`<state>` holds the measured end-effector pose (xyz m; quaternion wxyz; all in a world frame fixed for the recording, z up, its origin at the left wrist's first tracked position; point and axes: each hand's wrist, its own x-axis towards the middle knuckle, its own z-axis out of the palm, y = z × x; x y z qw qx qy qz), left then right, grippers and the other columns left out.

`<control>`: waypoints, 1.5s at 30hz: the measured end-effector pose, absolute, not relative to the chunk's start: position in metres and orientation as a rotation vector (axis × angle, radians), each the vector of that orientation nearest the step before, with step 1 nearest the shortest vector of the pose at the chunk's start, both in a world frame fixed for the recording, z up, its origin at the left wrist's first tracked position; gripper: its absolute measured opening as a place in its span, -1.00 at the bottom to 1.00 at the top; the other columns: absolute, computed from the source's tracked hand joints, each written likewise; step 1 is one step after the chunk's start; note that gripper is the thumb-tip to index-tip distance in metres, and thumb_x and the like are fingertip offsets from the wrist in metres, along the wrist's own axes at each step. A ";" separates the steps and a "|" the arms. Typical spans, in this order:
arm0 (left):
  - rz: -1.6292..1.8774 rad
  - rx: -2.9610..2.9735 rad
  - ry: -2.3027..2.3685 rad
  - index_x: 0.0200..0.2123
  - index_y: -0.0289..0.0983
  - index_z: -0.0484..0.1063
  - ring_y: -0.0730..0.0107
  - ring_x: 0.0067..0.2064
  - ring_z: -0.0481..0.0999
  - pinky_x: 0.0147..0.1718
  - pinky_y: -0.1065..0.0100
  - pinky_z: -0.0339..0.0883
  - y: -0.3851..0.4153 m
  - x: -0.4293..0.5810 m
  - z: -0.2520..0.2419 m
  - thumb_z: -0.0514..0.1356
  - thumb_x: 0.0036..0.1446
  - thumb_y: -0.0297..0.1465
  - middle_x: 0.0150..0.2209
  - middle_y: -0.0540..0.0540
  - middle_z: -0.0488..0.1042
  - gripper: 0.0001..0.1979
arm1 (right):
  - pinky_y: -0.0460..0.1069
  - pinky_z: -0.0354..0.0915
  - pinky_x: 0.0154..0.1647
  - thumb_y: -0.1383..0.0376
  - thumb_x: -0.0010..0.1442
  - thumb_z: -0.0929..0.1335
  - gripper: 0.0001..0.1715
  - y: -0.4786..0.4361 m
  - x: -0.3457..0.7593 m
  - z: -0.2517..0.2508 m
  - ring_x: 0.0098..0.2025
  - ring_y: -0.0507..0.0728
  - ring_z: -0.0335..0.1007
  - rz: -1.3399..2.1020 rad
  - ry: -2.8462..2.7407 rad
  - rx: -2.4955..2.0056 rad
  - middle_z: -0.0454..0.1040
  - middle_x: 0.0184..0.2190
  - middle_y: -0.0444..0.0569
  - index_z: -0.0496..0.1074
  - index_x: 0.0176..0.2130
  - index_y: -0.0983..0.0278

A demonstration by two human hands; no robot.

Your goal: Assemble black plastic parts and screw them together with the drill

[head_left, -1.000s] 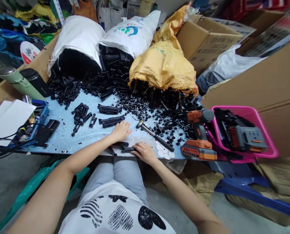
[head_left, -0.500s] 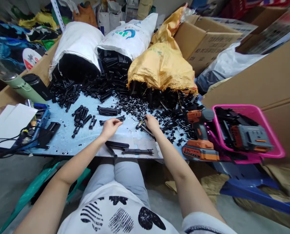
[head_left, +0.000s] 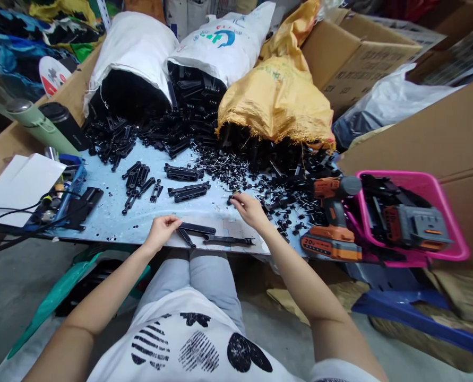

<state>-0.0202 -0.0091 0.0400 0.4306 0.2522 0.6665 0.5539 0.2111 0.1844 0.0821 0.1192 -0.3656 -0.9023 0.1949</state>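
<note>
My left hand (head_left: 163, 231) is pinched at the left end of a dark bar assembly (head_left: 197, 228) by the table's front edge. My right hand (head_left: 251, 209) is closed over the table, its fingertips on a small dark piece too small to make out. Between and behind my hands lie two black part bundles, one (head_left: 183, 172) behind the other (head_left: 189, 192). Another long black part (head_left: 228, 241) lies at the front edge. Small pins and black pieces (head_left: 236, 164) are scattered behind my right hand.
White sacks (head_left: 130, 45) (head_left: 220, 50) and a yellow sack (head_left: 276, 101) spill black parts at the back. To the right are an orange drill (head_left: 332, 233) and a pink basket (head_left: 453, 228). A blue tray (head_left: 77, 178), a green flask (head_left: 41, 127) and a black cup (head_left: 67, 127) stand left.
My left hand has moved from the nearer black bundle towards me, to the bar assembly. My right hand has left the metallic tool-like piece near it. The view has shifted.
</note>
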 end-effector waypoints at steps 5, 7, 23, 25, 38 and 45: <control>1.341 0.676 1.761 -0.23 -0.35 0.44 0.62 -0.59 0.22 -0.55 0.49 0.13 -0.006 -0.024 0.028 0.37 -0.24 -0.22 -0.53 0.09 0.30 -0.52 | -0.07 0.18 -0.25 0.18 0.32 0.15 -0.65 0.143 0.214 0.103 -0.29 0.08 0.36 0.691 -2.977 -0.837 0.46 -0.30 0.01 0.41 -0.19 0.31; 1.311 0.675 1.796 -0.19 -0.36 0.41 0.63 -0.61 0.19 -0.58 0.49 0.10 -0.005 -0.026 0.021 0.36 -0.22 -0.21 -0.55 0.12 0.25 -0.49 | -0.09 0.16 -0.27 0.19 0.32 0.15 -0.66 0.133 0.214 0.108 -0.29 0.07 0.36 0.631 -3.118 -0.800 0.45 -0.30 0.01 0.40 -0.22 0.31; 0.480 2.305 1.814 0.04 -0.31 0.27 0.04 -0.06 0.39 -0.12 0.11 0.19 0.010 0.035 0.039 0.22 0.05 -0.14 -0.14 -0.26 0.44 -0.45 | -0.01 0.30 -0.20 0.33 0.33 0.12 -0.61 0.104 0.215 0.070 -0.16 0.15 0.38 0.167 -3.216 -0.612 0.43 -0.18 0.16 0.27 0.09 0.40; 0.461 2.267 1.872 0.02 -0.31 0.27 0.05 -0.11 0.40 -0.18 0.13 0.20 0.013 0.041 0.034 0.21 0.07 -0.17 -0.19 -0.25 0.44 -0.50 | 0.02 0.31 -0.13 0.22 0.35 0.12 -0.52 0.102 0.226 0.051 -0.09 0.16 0.36 0.241 -3.038 -0.599 0.39 -0.07 0.19 0.18 0.19 0.35; 0.439 2.411 1.864 0.07 -0.35 0.25 0.08 -0.11 0.41 -0.19 0.17 0.21 0.008 0.033 0.032 0.09 0.17 -0.15 -0.12 -0.29 0.43 -0.50 | 0.00 0.25 -0.16 0.02 0.29 0.18 -0.45 0.133 0.242 0.020 -0.16 0.13 0.36 0.313 -2.997 -0.393 0.44 -0.17 0.11 0.30 0.11 0.28; 0.460 2.294 1.932 -0.44 -0.33 0.47 0.22 -0.38 0.48 -0.41 0.31 0.23 0.023 0.011 0.045 -0.06 0.26 -0.14 -0.45 -0.23 0.50 -0.53 | -0.07 0.09 -0.39 -0.24 0.17 0.10 -0.25 0.125 0.237 0.050 -0.39 0.10 0.36 0.170 -3.070 -0.697 0.44 -0.48 0.03 0.39 -0.45 0.33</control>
